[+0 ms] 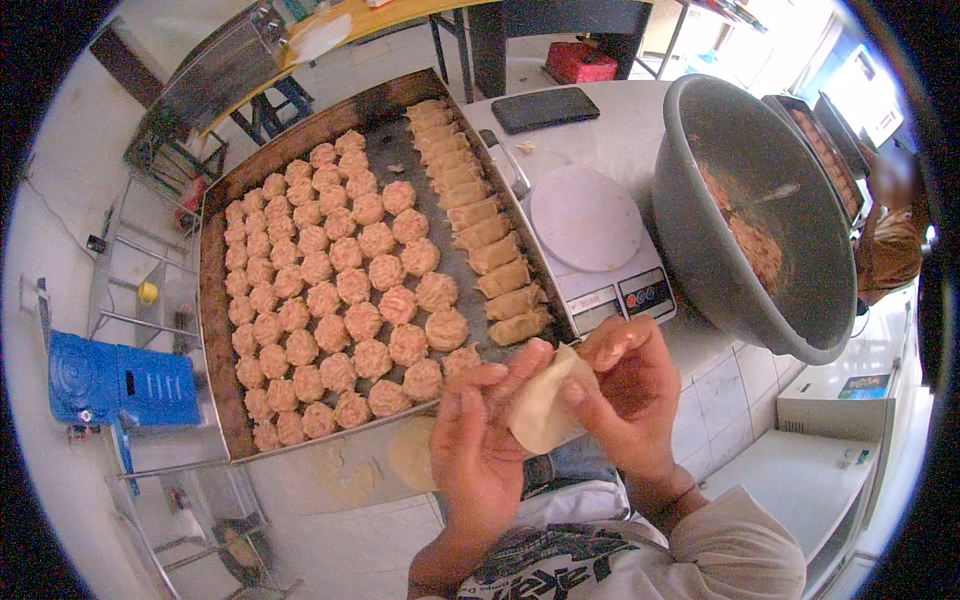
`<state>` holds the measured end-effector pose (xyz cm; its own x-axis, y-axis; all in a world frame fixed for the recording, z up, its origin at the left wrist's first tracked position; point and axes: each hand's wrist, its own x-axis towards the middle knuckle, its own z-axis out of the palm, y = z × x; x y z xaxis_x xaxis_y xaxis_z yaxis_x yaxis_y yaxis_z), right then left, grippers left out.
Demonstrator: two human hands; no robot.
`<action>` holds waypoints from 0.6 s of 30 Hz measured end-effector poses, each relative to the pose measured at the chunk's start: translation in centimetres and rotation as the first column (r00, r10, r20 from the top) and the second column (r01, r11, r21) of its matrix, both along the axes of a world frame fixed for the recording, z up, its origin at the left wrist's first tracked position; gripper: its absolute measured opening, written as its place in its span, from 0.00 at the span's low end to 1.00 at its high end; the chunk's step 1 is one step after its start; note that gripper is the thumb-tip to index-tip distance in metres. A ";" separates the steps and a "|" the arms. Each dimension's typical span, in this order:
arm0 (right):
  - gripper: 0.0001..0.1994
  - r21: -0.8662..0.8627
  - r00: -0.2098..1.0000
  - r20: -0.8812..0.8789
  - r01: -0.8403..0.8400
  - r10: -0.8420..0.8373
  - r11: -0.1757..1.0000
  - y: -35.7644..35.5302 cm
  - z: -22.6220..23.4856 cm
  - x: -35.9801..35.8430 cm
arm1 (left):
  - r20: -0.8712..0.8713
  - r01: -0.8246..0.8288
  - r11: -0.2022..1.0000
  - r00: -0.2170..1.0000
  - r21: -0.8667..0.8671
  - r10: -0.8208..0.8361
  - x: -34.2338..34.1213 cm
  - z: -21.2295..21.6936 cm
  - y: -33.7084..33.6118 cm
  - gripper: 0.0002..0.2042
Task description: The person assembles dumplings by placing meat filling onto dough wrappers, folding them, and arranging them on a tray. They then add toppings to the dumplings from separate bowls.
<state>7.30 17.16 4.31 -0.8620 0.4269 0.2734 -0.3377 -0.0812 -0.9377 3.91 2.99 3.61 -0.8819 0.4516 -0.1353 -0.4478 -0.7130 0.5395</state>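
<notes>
Both my hands hold a pale dumpling wrapper [545, 408] in front of me, just off the near right corner of a large metal tray [392, 240]. My left hand [478, 432] supports the wrapper's left side with its fingers. My right hand [632, 390] pinches its upper right edge, thumb across the front. Whether filling lies inside cannot be seen. Rows of round open-topped dumplings [345, 290] cover most of the tray. Down its right side runs one column of folded long dumplings [490, 255]. Flat round wrappers [412, 455] lie on the table below the tray.
A kitchen scale [590, 225] stands right of the tray, with a black phone [545, 110] behind it. A big grey bowl [690, 240] holds meat filling [750, 245]. Another person [890, 235] is at the far right. A blue plastic chair [125, 380] stands left.
</notes>
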 end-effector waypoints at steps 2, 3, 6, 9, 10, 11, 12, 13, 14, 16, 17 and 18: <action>0.18 -0.038 1.000 -0.024 0.014 -0.015 0.999 0.1 -0.2 0.0 | -0.012 0.038 0.992 0.999 0.118 -0.037 -0.4 0.1 -0.2 0.22; 0.18 -0.065 1.000 -0.028 -0.008 0.006 0.998 0.2 -0.2 0.0 | -0.090 0.090 0.987 0.993 0.133 -0.078 -0.6 0.2 -0.3 0.23; 0.16 0.030 0.997 -0.046 -0.065 0.066 0.997 0.3 -0.1 0.1 | -0.278 0.188 0.972 0.935 -0.143 -0.221 -0.6 0.5 -0.3 0.25; 0.16 0.172 0.993 -0.007 -0.117 0.120 0.978 0.5 0.2 0.2 | -0.317 0.151 0.902 0.902 -0.405 -0.293 -0.1 0.7 -0.3 0.28; 0.17 0.211 0.991 0.017 -0.135 0.134 0.968 0.7 0.3 0.2 | -0.331 0.120 0.899 0.902 -0.422 -0.276 0.1 0.8 -0.3 0.28; 0.17 0.270 0.991 0.013 -0.134 0.135 0.954 0.8 0.3 0.1 | -0.303 0.111 0.882 0.913 -0.458 -0.272 0.2 0.7 -0.1 0.28; 0.16 0.328 0.991 0.009 -0.132 0.136 0.935 1.0 0.4 0.0 | -0.291 0.093 0.886 0.925 -0.453 -0.246 0.1 0.5 0.0 0.27; 0.16 0.391 0.991 0.014 -0.128 0.133 0.912 1.2 0.4 0.0 | -0.272 0.080 0.895 0.938 -0.439 -0.217 0.2 0.4 0.1 0.27; 0.17 0.408 0.990 0.012 -0.134 0.141 0.903 1.3 0.4 0.0 | -0.207 0.090 0.930 0.963 -0.357 -0.172 0.2 0.3 0.1 0.27; 0.17 0.445 0.990 0.007 -0.129 0.141 0.886 1.2 0.4 0.0 | -0.049 0.091 0.983 0.994 -0.161 -0.100 0.2 0.2 0.1 0.27; 0.18 0.363 0.993 0.005 -0.114 0.121 0.925 1.1 0.3 0.0 | -0.019 0.081 0.985 0.996 -0.155 -0.085 0.2 0.2 0.0 0.27; 0.18 0.271 0.996 -0.010 -0.085 0.092 0.959 0.8 0.3 0.1 | 0.011 0.071 0.986 0.997 -0.148 -0.071 0.2 0.1 -0.1 0.27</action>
<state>7.37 17.98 4.58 -0.8853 0.2568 0.3877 -0.3619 0.1432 -0.9212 4.10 2.91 3.76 -0.8473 0.4877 -0.2103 -0.4980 -0.5919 0.6337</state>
